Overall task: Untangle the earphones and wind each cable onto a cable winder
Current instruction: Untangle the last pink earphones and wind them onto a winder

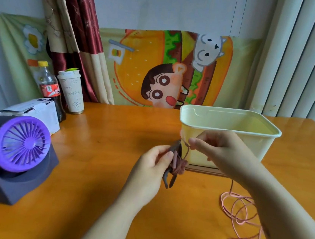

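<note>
My left hand grips a dark brown cable winder held upright above the table's middle. Several turns of pink earphone cable are wrapped around the winder's waist. My right hand pinches the pink cable just above and to the right of the winder, close in front of the bin. The rest of the cable runs down behind my right forearm and lies in loose loops on the table at the right. I cannot see the earbuds or the plug.
A pale yellow plastic bin stands right behind my hands on the orange wooden table. A purple desk fan, a white box, a cola bottle and a white cup crowd the left side.
</note>
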The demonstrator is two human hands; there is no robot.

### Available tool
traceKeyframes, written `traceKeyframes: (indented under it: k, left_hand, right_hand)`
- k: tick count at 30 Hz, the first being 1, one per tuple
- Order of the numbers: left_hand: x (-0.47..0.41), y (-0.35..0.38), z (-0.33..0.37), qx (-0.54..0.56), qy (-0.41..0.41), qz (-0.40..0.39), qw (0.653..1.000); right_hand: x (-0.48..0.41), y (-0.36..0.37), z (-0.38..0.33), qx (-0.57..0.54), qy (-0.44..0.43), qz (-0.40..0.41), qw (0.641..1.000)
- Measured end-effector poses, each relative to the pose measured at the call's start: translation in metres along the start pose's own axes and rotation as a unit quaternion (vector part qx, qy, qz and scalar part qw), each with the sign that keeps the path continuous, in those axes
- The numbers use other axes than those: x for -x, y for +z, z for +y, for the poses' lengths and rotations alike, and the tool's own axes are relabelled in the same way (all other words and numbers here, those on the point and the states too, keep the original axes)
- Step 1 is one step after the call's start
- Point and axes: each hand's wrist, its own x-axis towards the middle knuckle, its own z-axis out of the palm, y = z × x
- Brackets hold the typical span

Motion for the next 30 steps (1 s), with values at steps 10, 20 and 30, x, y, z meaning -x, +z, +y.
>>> traceKeyframes:
  k: [10,20,30]
  left_hand:
    - [0.013,0.014,0.005,0.156,-0.019,-0.123,0.980]
    - [0.007,0.005,0.017,0.288,-0.028,-0.119,0.950]
    - [0.011,-0.003,0.012,0.365,-0.135,-0.210,0.897]
  right_hand:
    - [-0.015,-0.010,0.022,-0.040,0.030,0.099,0.994]
    - [-0.017,-0.006,0.074,0.065,0.095,0.142,0.983]
    - [-0.015,0.017,0.079,0.113,0.069,0.178,0.975]
